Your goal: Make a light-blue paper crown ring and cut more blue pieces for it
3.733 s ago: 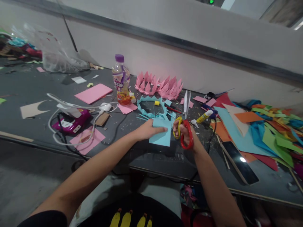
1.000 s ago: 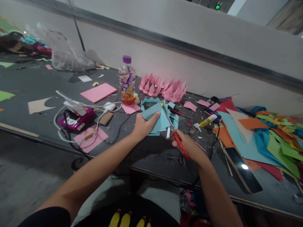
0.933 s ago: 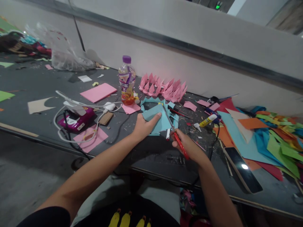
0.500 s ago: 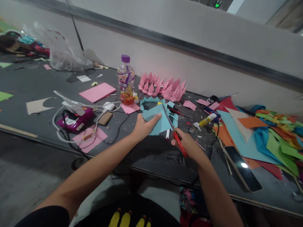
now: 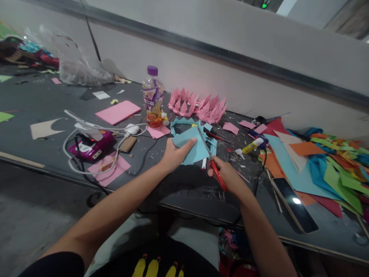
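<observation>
My left hand (image 5: 176,154) pinches a light blue sheet of paper (image 5: 190,143), thumb on top and the other fingers mostly hidden beneath it. Red-handled scissors (image 5: 216,173) are in my right hand (image 5: 226,175), their blades lying along the sheet's right edge. Whether the blades are parted is hard to make out. Just behind the sheet lies a light blue paper strip with a toothed edge (image 5: 184,122), bent into a loop. A white pen-like stick (image 5: 204,164) pokes out beside the sheet, below the blades.
Pink pointed paper crowns (image 5: 197,104) stand near the wall, beside a drink bottle (image 5: 153,98). On the left are a purple power strip (image 5: 93,148) with white cables and pink paper (image 5: 118,112). A glue gun (image 5: 258,142), phone (image 5: 295,206) and coloured paper (image 5: 291,165) lie to the right.
Very little differs. The view has shifted slightly, and both hands keep the same hold on the paper and the scissors.
</observation>
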`<control>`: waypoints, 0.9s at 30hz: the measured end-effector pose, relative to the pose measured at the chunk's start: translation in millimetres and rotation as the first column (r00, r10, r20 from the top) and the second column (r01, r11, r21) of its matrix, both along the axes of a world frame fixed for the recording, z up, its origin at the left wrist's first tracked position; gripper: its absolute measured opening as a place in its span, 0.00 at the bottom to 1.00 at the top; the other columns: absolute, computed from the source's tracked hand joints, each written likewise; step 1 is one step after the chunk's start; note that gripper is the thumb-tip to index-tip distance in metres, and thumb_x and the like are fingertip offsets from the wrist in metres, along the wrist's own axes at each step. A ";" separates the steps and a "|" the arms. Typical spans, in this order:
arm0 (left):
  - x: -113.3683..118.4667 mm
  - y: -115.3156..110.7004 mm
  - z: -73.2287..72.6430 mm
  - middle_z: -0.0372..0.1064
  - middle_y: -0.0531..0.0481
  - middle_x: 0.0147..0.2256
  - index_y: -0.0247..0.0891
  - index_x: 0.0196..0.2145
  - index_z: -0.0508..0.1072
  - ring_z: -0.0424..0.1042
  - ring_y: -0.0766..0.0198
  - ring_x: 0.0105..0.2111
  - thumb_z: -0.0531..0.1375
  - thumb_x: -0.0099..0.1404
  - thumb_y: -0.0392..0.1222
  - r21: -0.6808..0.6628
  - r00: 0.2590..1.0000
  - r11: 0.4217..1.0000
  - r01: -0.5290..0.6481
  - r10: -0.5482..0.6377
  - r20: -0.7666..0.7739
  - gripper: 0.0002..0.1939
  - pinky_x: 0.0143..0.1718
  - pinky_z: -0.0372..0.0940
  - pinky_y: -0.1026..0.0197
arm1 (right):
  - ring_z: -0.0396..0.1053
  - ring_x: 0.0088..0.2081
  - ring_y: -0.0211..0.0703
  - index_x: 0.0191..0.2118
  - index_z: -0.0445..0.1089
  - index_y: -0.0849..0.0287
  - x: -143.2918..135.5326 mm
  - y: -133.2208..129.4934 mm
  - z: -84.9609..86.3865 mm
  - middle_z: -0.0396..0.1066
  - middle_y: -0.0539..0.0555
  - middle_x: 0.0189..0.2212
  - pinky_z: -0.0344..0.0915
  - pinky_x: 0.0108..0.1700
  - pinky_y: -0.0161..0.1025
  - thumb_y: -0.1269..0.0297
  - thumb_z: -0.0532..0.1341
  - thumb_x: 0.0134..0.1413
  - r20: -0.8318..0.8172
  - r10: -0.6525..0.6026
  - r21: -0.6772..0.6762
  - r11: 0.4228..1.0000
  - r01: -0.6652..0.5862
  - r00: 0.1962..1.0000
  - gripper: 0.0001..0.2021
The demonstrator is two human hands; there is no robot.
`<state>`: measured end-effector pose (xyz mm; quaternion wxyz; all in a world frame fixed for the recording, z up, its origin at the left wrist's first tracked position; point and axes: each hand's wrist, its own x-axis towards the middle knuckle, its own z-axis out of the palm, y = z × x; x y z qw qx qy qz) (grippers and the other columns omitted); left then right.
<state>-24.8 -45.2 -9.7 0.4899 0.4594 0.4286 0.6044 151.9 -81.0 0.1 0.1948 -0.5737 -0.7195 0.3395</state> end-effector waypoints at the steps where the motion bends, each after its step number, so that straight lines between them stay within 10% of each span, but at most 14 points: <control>1: -0.1 -0.2 -0.1 0.71 0.43 0.27 0.31 0.27 0.73 0.67 0.65 0.22 0.65 0.47 0.48 0.001 1.000 1.000 0.004 -0.004 0.002 0.15 0.23 0.68 0.63 | 0.60 0.24 0.39 0.27 0.57 0.55 0.0 0.2 -0.3 0.66 0.47 0.19 0.56 0.29 0.34 0.63 0.52 0.44 0.002 -0.004 0.001 1.000 0.004 1.000 0.03; 27: 0.3 -5.3 4.1 0.71 0.43 0.27 0.30 0.29 0.73 0.69 0.64 0.25 0.64 0.48 0.47 0.000 0.992 0.994 0.113 -0.113 -0.047 0.16 0.27 0.67 0.63 | 0.63 0.25 0.40 0.28 0.59 0.56 -0.9 3.7 -5.4 0.69 0.49 0.21 0.58 0.29 0.35 0.59 0.55 0.40 -0.013 -0.065 0.039 0.997 0.065 0.998 0.08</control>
